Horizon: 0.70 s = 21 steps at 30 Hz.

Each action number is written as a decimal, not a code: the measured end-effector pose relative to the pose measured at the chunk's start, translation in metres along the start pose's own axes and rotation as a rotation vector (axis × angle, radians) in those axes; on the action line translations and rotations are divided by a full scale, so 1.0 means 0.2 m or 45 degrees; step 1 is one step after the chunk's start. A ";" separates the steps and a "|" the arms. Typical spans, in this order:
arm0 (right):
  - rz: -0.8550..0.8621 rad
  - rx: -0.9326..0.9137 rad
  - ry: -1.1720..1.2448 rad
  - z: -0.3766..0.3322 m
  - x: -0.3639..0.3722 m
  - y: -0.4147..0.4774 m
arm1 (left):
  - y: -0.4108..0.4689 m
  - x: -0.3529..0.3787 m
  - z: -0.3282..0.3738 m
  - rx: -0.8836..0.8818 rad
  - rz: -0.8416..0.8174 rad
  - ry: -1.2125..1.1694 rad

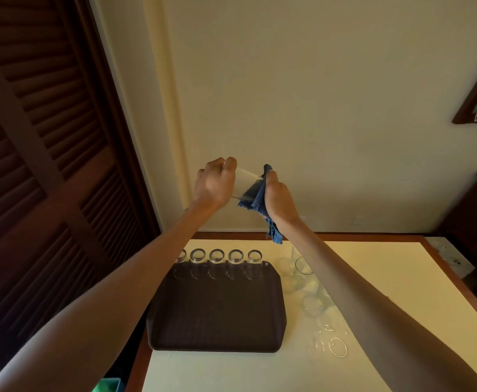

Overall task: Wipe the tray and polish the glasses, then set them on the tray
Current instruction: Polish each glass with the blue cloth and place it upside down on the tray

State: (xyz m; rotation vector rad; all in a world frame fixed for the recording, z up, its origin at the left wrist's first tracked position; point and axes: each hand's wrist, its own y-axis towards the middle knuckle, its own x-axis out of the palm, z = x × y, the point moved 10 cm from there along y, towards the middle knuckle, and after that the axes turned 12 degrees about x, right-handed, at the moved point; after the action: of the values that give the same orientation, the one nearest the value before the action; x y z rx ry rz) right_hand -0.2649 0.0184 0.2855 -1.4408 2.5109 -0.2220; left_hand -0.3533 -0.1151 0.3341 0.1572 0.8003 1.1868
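Both hands are up in the air over the far edge of the table (373, 264). My left hand (214, 182) has its fingers wrapped round the bottom end of a clear glass (244, 181), which lies tilted with its open end facing right. My right hand (279, 199) has a blue cloth (258, 200) bunched in curled fingers, thumb on top, and the cloth is pushed up against the open end of the glass. One tail of the cloth hangs down below my wrist.

Down on the table, the dark brown tray (217, 312) sits toward the left edge. A row of glasses (217, 256) stands along the tray's far rim. I count five, and my left forearm partly hides the leftmost. I can't tell which way up they are.

Just right of the tray, near the middle of the table, there's a cluster of loose glasses (302, 270), half hidden behind my right forearm. A few wet rings (337, 346) show on the table closer to the near edge.
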 end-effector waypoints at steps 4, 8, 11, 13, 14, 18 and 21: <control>-0.061 0.135 -0.055 0.02 0.00 0.03 | -0.01 -0.03 0.04 0.060 0.050 0.049; -0.269 0.316 0.033 0.08 0.04 0.07 | -0.04 -0.07 0.16 0.437 0.165 0.091; -0.169 0.249 0.050 0.07 0.03 0.05 | -0.03 -0.05 0.13 0.386 0.151 0.010; -0.006 0.050 -0.014 0.03 -0.01 0.06 | 0.00 0.01 0.02 -0.005 0.005 -0.042; 0.046 -0.056 -0.059 0.02 -0.02 0.06 | -0.01 0.05 -0.05 -0.216 -0.097 -0.060; -0.021 0.099 -0.005 0.08 -0.02 0.11 | 0.00 0.04 0.00 -0.137 -0.117 0.054; -0.298 0.407 0.094 0.15 0.04 0.08 | -0.03 -0.01 0.14 0.317 0.059 0.214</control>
State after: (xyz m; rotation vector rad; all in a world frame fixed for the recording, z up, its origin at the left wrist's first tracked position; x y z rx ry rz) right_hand -0.2739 0.0191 0.2521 -1.6072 2.2249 -0.6954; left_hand -0.3310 -0.1107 0.3530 0.2846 1.0969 1.1515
